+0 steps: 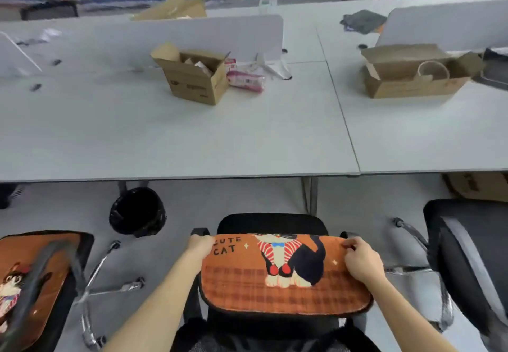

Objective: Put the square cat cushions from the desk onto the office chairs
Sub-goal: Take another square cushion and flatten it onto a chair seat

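Note:
An orange square cat cushion (286,288) with "CUTE CAT" lettering lies over the seat of the black office chair (272,224) right below me. My left hand (199,247) grips its far left corner. My right hand (361,259) pinches its far right edge. A second orange cat cushion (16,277) lies on the chair (79,244) at the left, partly behind that chair's armrest. A third black chair (464,244) stands at the right with a bare seat.
The white desk (165,137) stretches ahead, carrying an open cardboard box (192,79), a pink packet (246,79) and a longer open box (412,74). A black waste bin (137,211) stands under the desk's front edge. Grey dividers rise behind the boxes.

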Action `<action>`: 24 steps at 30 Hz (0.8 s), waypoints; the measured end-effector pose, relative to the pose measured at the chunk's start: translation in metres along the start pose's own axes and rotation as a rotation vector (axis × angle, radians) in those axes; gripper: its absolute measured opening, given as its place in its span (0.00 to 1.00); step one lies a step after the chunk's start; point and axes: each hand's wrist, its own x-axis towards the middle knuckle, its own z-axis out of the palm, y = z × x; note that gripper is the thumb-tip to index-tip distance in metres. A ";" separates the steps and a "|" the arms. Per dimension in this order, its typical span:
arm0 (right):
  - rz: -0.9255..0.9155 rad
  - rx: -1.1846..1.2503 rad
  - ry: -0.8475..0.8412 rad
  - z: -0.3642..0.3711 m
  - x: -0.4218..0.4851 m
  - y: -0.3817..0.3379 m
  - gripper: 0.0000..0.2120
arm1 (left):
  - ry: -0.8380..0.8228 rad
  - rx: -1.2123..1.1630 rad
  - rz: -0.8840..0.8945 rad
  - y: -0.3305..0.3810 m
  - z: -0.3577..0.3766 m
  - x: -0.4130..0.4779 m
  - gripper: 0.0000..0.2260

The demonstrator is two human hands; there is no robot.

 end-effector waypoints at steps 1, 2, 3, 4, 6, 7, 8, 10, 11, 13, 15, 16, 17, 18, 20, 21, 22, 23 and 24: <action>-0.006 -0.009 -0.002 0.004 0.010 -0.001 0.17 | 0.015 -0.009 -0.017 -0.002 0.004 0.008 0.14; -0.011 -0.012 -0.006 0.009 0.020 0.000 0.18 | 0.030 -0.014 -0.024 -0.002 0.008 0.012 0.10; -0.014 -0.010 -0.005 0.014 0.028 0.000 0.18 | 0.044 -0.018 -0.013 -0.003 0.011 0.016 0.05; -0.009 -0.004 -0.001 0.017 0.036 -0.003 0.19 | 0.048 -0.009 0.005 -0.002 0.015 0.021 0.04; 0.002 -0.008 0.004 0.027 0.054 -0.002 0.20 | 0.033 0.024 0.048 -0.006 0.025 0.034 0.05; 0.009 -0.013 -0.004 0.037 0.063 0.001 0.21 | 0.029 0.039 0.060 -0.015 0.031 0.045 0.05; 0.012 -0.019 -0.003 0.044 0.069 0.004 0.22 | 0.029 0.062 0.077 -0.020 0.036 0.052 0.05; 0.037 -0.039 -0.024 0.067 0.082 0.016 0.22 | 0.024 0.113 0.052 -0.043 0.050 0.077 0.06; 0.048 -0.053 -0.033 0.078 0.088 0.021 0.22 | 0.019 0.133 0.036 -0.054 0.057 0.088 0.07; 0.078 -0.065 -0.062 0.103 0.099 0.035 0.20 | 0.006 0.192 -0.003 -0.079 0.076 0.108 0.08; 0.123 -0.040 -0.085 0.130 0.109 0.049 0.18 | 0.026 0.260 -0.035 -0.097 0.093 0.118 0.07; 0.140 -0.024 -0.095 0.137 0.110 0.051 0.17 | 0.042 0.292 -0.049 -0.102 0.097 0.122 0.05; 0.169 -0.012 -0.109 0.152 0.111 0.058 0.16 | 0.037 0.338 -0.070 -0.113 0.104 0.130 0.04; 0.184 0.006 -0.110 0.162 0.111 0.062 0.16 | 0.035 0.357 -0.077 -0.119 0.109 0.136 0.05; 0.216 0.024 -0.102 0.182 0.111 0.071 0.15 | 0.030 0.367 -0.119 -0.136 0.118 0.148 0.10; 0.232 0.030 -0.079 0.190 0.111 0.074 0.15 | 0.048 0.362 -0.139 -0.141 0.122 0.151 0.13; 0.248 0.032 -0.059 0.196 0.111 0.079 0.15 | 0.059 0.364 -0.152 -0.147 0.126 0.155 0.14; 0.253 0.041 -0.039 0.199 0.112 0.081 0.15 | 0.074 0.361 -0.160 -0.150 0.128 0.158 0.15; 0.260 0.040 -0.028 0.203 0.112 0.085 0.15 | 0.081 0.367 -0.177 -0.156 0.130 0.160 0.15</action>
